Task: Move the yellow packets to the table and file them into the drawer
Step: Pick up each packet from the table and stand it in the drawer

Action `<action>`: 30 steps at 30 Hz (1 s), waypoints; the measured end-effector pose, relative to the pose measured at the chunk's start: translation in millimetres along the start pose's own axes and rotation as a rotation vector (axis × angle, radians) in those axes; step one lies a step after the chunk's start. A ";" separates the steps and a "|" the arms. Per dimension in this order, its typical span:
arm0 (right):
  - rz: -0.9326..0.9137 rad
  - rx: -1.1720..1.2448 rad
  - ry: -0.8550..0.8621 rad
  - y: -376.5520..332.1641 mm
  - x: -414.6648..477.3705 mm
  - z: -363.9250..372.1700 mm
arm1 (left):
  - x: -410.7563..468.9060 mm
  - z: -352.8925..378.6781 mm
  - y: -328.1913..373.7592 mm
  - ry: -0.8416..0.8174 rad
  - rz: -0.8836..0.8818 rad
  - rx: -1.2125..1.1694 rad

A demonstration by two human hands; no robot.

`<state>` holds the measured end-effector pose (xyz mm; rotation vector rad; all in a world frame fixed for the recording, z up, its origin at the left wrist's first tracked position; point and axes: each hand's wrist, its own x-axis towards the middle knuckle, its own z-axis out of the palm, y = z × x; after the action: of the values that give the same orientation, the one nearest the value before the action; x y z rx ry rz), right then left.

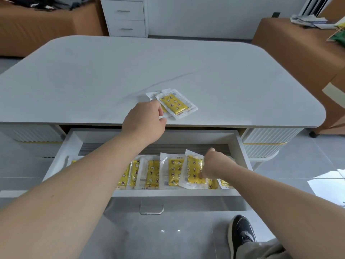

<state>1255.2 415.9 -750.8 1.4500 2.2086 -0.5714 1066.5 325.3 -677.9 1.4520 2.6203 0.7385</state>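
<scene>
A small stack of yellow packets (174,103) in clear wrappers lies on the grey table (93,81) near its front edge. My left hand (144,122) pinches the stack's left edge between thumb and fingers. Below the tabletop the white drawer (61,157) stands pulled out, with several yellow packets (153,172) lined up side by side inside. My right hand (214,164) reaches into the drawer's right part and holds one packet (194,170) tilted up against the row.
A white cabinet (127,17) with two drawers stands behind the table. Brown upholstered furniture (298,45) with papers on it sits at the right, more at the back left. My black shoe (240,238) is on the tiled floor under the drawer's handle (152,209).
</scene>
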 end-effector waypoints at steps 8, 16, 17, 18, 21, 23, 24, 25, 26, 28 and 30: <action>-0.267 0.094 0.284 -25.3 -10.0 -80.2 | 11.5 12.2 3.2 -0.011 0.089 0.194; -0.487 -0.009 0.482 -52.0 5.1 -74.7 | 23.1 26.4 -6.1 -0.188 0.051 0.330; -0.489 -0.022 0.429 -51.2 7.6 -73.4 | 24.0 27.3 -7.9 -0.224 0.048 0.335; -0.485 -0.044 0.388 -49.5 8.4 -73.0 | 24.5 27.7 -9.3 -0.257 0.045 0.339; -0.487 -0.189 0.424 -46.4 12.1 -74.2 | 25.7 24.4 -11.0 -0.267 0.071 0.352; -0.432 -0.118 0.522 -45.8 13.0 -78.9 | 24.6 19.5 -9.9 -0.229 0.092 0.364; -0.383 -0.027 0.551 -45.1 13.0 -81.2 | 23.3 17.0 -8.4 -0.216 0.084 0.366; -0.343 0.042 0.567 -43.6 14.3 -82.0 | 22.3 15.8 -7.1 -0.205 0.073 0.371; -0.320 0.062 0.571 -42.0 14.0 -82.5 | 21.6 15.1 -5.9 -0.186 0.064 0.385; -0.301 0.094 0.565 -38.9 12.5 -82.0 | 21.5 14.4 -4.3 -0.126 0.050 0.418; -0.298 0.128 0.560 -37.4 12.9 -81.1 | 21.8 14.4 -4.1 -0.081 0.032 0.423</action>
<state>1205.3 457.0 -687.8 1.4879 2.9062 -0.4417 1055.1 346.6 -688.6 1.5760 2.8094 0.1188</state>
